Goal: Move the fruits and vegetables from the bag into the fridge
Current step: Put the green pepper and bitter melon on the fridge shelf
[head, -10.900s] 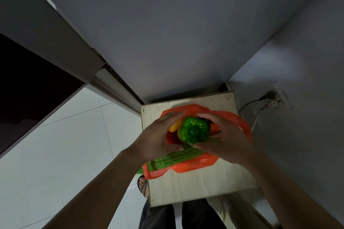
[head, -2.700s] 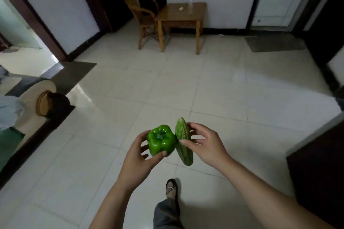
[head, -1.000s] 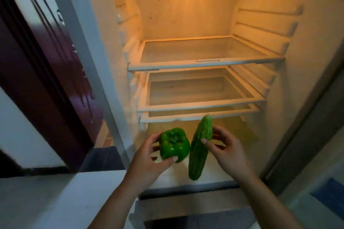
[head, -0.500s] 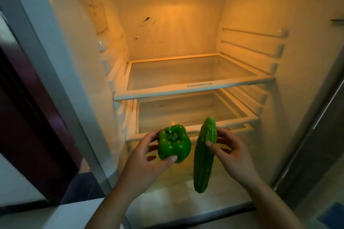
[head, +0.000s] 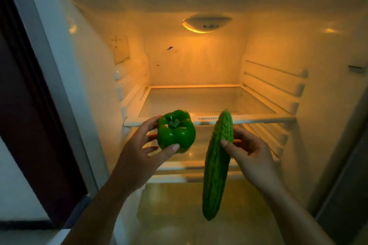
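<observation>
- Green pepper [head: 176,131] sits in the left hand [head: 139,155], in front of the open fridge [head: 95,65], level with the front rim of the top shelf [head: 209,120]. Grip is part-curled: thumb on the lower front face, fingers behind. Not yet on any shelf.
- Bitter gourd [head: 216,165] hangs near-upright from the right hand [head: 251,155]. Grip is a thumb-and-finger pinch near the upper end, and most of the length hangs unsupported below.
- Risk: the high pinch lets the gourd pivot or slide. Its lower end could swing into the rims of the lower shelves [head: 179,165] on the way in.
- Risk: the pepper looks glossy and rounded. Set close to a shelf's front rim, it probably rolls back out.
- Risk: pepper and gourd are just beside each other, not touching. Both hands reaching in together could knock them.
- Edges: the top shelf's front rim and the rails [head: 274,77] on the right wall. The lamp [head: 207,23] is well above.
- Room: there is a tall gap above the top shelf. The lower shelves are closely stacked, so the gourd likely has to go in flat there. The fridge floor [head: 179,205] is wide and low.
</observation>
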The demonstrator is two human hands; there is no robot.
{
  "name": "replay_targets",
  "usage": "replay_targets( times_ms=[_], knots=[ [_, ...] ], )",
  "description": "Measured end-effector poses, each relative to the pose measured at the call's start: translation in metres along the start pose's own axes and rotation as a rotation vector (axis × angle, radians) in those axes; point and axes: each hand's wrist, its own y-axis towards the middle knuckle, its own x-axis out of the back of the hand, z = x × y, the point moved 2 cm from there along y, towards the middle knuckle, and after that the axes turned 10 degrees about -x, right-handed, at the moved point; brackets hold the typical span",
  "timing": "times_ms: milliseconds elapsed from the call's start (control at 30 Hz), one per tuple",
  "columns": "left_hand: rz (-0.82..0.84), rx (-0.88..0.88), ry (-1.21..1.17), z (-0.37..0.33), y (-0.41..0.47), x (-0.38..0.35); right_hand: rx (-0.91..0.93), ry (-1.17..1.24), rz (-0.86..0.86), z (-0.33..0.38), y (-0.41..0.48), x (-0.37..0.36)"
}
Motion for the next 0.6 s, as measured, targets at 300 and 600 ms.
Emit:
replay_targets(
  times_ms=[300,600],
  knots=[
    [-0.064,0.016,0.055,-0.014,0.063,-0.001,0.062,0.093,0.011,0.040,0.028,0.006],
    [-0.010,0.126,0.176,0.002,0.097,0.003,0.009,0.095,0.038,0.035,0.036,0.011]
  ],
)
